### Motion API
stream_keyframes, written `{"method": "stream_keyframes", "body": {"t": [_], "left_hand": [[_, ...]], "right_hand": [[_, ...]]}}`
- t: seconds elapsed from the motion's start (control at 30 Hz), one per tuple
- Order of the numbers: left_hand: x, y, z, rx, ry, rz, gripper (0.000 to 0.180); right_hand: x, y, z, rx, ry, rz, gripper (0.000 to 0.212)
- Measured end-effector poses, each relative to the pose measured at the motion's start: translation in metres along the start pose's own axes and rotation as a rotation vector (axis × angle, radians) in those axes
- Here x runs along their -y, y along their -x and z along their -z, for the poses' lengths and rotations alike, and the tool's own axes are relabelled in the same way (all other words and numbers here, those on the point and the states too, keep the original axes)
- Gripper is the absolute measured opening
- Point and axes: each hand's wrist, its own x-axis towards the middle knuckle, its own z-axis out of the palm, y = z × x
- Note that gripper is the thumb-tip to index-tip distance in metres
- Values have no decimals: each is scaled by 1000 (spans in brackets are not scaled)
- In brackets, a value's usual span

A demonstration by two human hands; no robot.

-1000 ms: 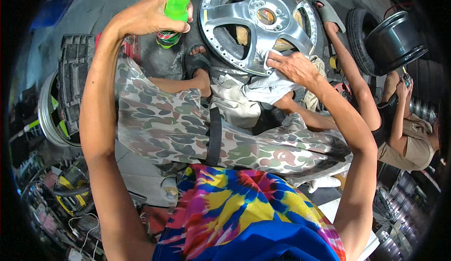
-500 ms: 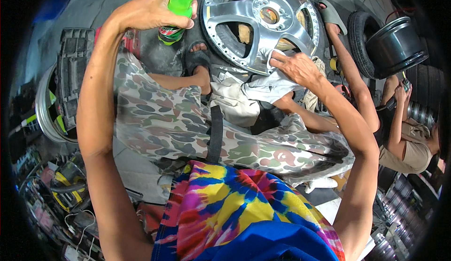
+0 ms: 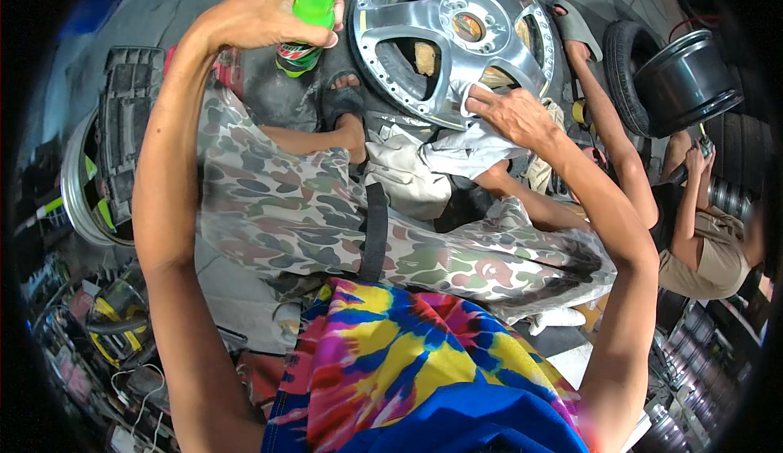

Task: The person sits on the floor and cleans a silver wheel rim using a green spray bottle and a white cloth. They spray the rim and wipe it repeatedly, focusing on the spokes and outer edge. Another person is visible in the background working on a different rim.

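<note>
My left hand point(image 3: 265, 17) is closed around a green plastic bottle point(image 3: 316, 0) with a dark cap, held upright left of a silver wheel rim. The five-spoke wheel rim point(image 3: 400, 19) lies face up in front of me, resting on a tire. My right hand point(image 3: 515, 116) grips a white cloth point(image 3: 466, 150), pressing a bunched end of it against the rim's near spoke. The rest of the cloth hangs down over my lower leg. Part of the bottle is hidden behind my left fingers.
At the right a co-worker point(image 3: 705, 245) in a tan shirt works with a small tool near a dark wheel barrel point(image 3: 689, 82) and a tire point(image 3: 624, 66). Another rim point(image 3: 80, 180) stands at left beside a black ribbed panel point(image 3: 130, 127). Tools and a cable clutter the lower left.
The cloth end under my right fingers has slid slightly up and left along the spoke. My left hand and the bottle have stayed nearly still.
</note>
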Motion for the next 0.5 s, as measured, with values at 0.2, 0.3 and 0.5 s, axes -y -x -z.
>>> {"method": "stream_keyframes", "body": {"t": [0.2, 0.3, 0.5], "left_hand": [[-8, 6, -3, -40, 45, 74, 30], [-7, 3, -2, -17, 67, 73, 30], [-3, 2, 0, 4, 36, 76, 31]], "right_hand": [[4, -6, 2, -72, -12, 27, 24], [3, 6, -2, 3, 43, -8, 22], [10, 15, -17, 56, 37, 27, 28]]}}
